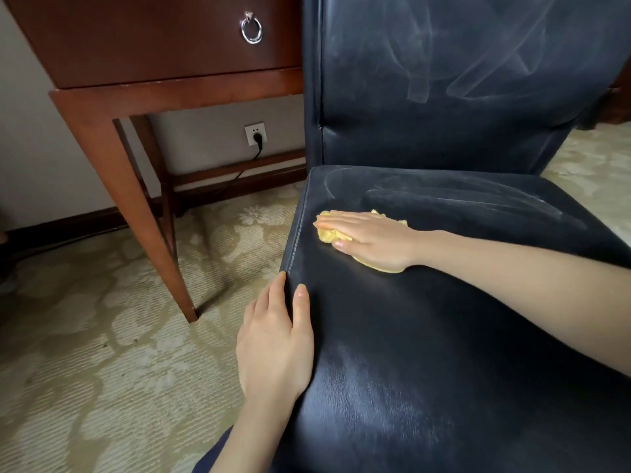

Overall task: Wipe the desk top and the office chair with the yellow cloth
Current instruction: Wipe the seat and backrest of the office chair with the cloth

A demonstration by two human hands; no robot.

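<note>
Here, the right hand (370, 238) is pressing the yellow cloth (329, 236) flat onto the office chair seat (444, 336), near the seat's left edge. Its fingers are lying straight and together, likely spreading pressure for a wiping stroke. The left hand (276, 339) is resting on the seat's left front edge, thumb on top and fingers relaxed along the side, probably steadying the chair. The palm is hiding most of the cloth. Hazy streaks are showing on the backrest (444, 80) behind the seat. The desk (177, 93), left of the seat, is being cut off above its drawer (153, 39), hiding its top.
</note>
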